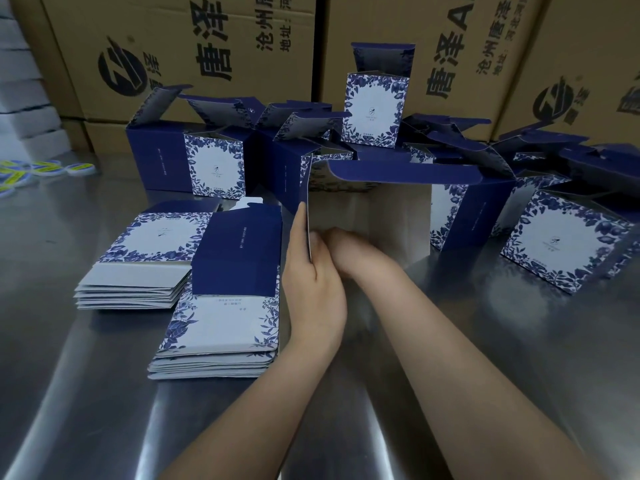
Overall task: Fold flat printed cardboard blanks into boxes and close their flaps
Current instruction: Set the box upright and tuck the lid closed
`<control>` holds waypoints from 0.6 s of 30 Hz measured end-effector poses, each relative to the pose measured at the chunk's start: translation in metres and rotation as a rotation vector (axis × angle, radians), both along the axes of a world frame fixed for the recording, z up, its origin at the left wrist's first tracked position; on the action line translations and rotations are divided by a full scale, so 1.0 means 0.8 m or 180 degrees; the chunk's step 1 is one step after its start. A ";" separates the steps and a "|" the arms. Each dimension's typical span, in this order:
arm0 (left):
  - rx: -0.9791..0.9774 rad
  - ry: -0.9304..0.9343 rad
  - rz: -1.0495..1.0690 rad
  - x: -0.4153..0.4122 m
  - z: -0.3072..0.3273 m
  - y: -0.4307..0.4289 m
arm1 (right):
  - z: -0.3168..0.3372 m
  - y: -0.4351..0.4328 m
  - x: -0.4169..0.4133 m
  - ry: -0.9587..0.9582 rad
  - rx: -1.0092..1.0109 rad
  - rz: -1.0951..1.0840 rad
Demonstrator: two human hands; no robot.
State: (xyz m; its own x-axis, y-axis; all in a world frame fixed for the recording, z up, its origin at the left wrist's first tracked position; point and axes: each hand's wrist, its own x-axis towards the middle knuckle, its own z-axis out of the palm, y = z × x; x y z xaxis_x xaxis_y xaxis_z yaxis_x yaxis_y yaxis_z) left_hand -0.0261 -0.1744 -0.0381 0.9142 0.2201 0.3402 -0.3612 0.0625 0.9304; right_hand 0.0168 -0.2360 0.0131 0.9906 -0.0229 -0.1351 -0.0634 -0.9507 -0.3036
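Note:
A half-opened blue box blank (398, 206) stands on the steel table (104, 393), its grey inside facing me and a blue flap across its top. My left hand (311, 285) grips its left edge, fingers outside and thumb on the inner face. My right hand (349, 251) reaches inside the blank at its lower left, its fingertips blurred against the grey card. Two stacks of flat blanks lie to the left: a near stack (221, 337) with a part-folded blank on top, and a far stack (145, 265).
Several folded blue-and-white boxes with open top flaps stand behind and to the right (214, 161), (568, 244); one box (375, 109) sits raised at the back. Brown shipping cartons (207, 46) wall off the rear. Yellow-and-blue items (45, 169) lie far left.

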 end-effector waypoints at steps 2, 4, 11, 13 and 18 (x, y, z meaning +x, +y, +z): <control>-0.0038 0.0017 -0.0012 0.000 0.001 -0.001 | 0.001 0.000 0.000 -0.0038 0.0082 0.0044; -0.0077 -0.0007 -0.0019 -0.002 0.003 0.000 | 0.002 0.001 -0.006 -0.0260 0.0033 0.0010; -0.0132 -0.0031 -0.0026 -0.002 0.001 0.001 | 0.002 0.003 -0.016 -0.0272 0.0360 0.0011; -0.0144 0.0014 -0.0015 0.001 0.000 0.002 | 0.003 0.003 -0.014 -0.0166 0.0372 0.0081; -0.0096 -0.0023 0.0005 0.000 0.000 0.002 | -0.001 0.003 -0.002 -0.0674 -0.0144 -0.0010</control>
State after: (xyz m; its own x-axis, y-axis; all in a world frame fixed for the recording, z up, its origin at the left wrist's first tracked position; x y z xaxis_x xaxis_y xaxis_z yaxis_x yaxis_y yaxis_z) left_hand -0.0263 -0.1728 -0.0381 0.9115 0.2317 0.3399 -0.3680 0.0899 0.9255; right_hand 0.0151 -0.2334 0.0125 0.9966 -0.0275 0.0772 -0.0058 -0.9635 -0.2676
